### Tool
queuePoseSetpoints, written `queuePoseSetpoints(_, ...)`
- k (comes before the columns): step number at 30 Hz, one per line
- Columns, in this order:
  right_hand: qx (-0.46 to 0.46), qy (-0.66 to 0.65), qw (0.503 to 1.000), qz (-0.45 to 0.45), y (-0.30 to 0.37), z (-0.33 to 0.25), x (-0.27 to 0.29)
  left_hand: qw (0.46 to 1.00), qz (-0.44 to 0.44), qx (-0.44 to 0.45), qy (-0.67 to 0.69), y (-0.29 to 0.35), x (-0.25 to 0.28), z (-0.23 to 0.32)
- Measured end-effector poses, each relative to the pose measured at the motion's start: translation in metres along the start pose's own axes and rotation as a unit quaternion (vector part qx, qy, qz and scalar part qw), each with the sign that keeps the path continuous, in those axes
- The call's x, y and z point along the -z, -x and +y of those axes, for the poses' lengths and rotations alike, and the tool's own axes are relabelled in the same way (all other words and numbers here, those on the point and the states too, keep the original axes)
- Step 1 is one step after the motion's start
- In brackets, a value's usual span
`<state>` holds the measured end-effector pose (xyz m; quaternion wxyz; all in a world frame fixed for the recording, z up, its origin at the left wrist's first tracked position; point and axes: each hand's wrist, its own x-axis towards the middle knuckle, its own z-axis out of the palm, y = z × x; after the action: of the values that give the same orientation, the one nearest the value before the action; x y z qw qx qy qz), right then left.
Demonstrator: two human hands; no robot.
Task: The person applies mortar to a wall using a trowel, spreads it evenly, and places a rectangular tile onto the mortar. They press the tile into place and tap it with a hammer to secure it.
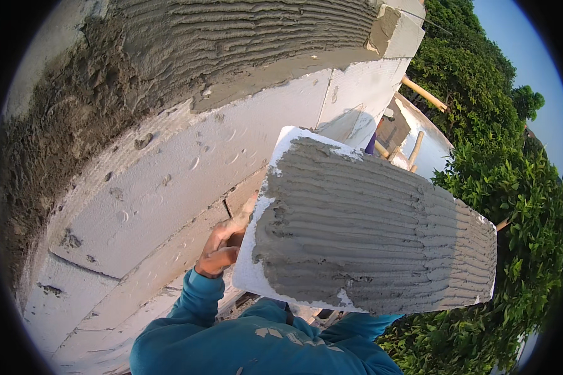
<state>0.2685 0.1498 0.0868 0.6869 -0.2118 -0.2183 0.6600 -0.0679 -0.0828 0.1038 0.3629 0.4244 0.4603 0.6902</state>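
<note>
A white foam insulation board (251,265) is held up in front of my chest. Its upper face carries grey mortar (363,228) combed into long ridges, with bare white strips along the rim. At the board's left edge is my left hand (222,245), its fingers curled against that edge and partly hidden behind it. My right hand does not show; the board covers the place where my right sleeve (363,325) leads. Beyond the board, the wall bears a band of similarly ridged wet mortar (263,28).
White foam boards (162,175) line the curving wall below the mortar band. Rough brown-grey mortar (62,119) spreads at the left. A white block (399,37) sits at the wall's far corner. Bamboo poles (424,94) jut out near dense green trees (513,237) on the right.
</note>
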Motion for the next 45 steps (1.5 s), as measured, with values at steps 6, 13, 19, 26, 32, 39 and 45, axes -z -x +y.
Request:
queuePoseSetpoints(6,-0.016,-0.014,0.999,-0.046,0.000,-0.002,-0.034,0.937,-0.017,-0.235,-0.257,0.014,-0.011,0.032)
queuePoseSetpoints(13,-0.048,-0.059,0.993,-0.096,-0.011,0.001,-0.076,0.830,0.142,-0.414,-0.346,0.011,0.004,0.032)
queuePoseSetpoints(19,-0.055,-0.095,0.985,-0.135,-0.037,-0.007,-0.121,0.701,0.295,-0.567,-0.315,0.001,0.013,0.073)
queuePoseSetpoints(26,-0.102,-0.144,0.966,-0.190,-0.080,0.010,-0.197,0.590,0.394,-0.627,-0.324,-0.015,0.014,0.113)
queuePoseSetpoints(32,-0.121,-0.144,0.955,-0.230,-0.129,0.015,-0.269,0.566,0.444,-0.621,-0.312,-0.048,0.015,0.125)
queuePoseSetpoints(39,-0.139,-0.061,0.954,-0.259,-0.159,0.048,-0.354,0.619,0.488,-0.550,-0.276,-0.073,-0.025,0.175)
queuePoseSetpoints(45,-0.171,0.013,0.922,-0.347,-0.167,0.075,-0.388,0.651,0.513,-0.477,-0.293,-0.100,-0.039,0.211)
